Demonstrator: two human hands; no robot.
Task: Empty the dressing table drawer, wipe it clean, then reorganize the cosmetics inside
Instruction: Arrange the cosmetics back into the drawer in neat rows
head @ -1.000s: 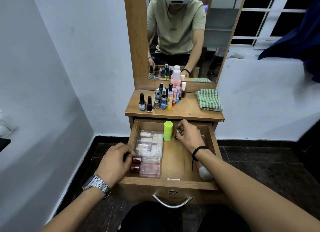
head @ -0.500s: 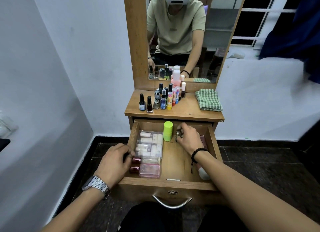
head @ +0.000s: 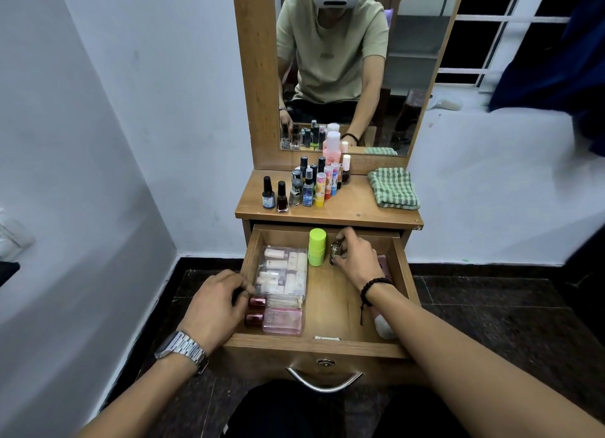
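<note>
The left hand was laid on the drawer's left wall, fingers curled in against the capped ends of two pink bottles; whether anything was actually pinched could not be told. Just beyond those fingers a clear pouch of tubes was lying flat.

The right hand was seen farther back in the drawer, its fingers curled round a small metallic bottle standing upright. Just to the left of that grip, almost touching, a lime tube was standing on end. It was judged that this tall tube could be knocked over if the bottle were swung sideways, and that the smooth bottle could slip if gripped lightly.

Well beyond the grip, on the tabletop, a crowded cluster of bottles could be toppled by a careless set-down. A folded cloth was left to the right of it.
</note>
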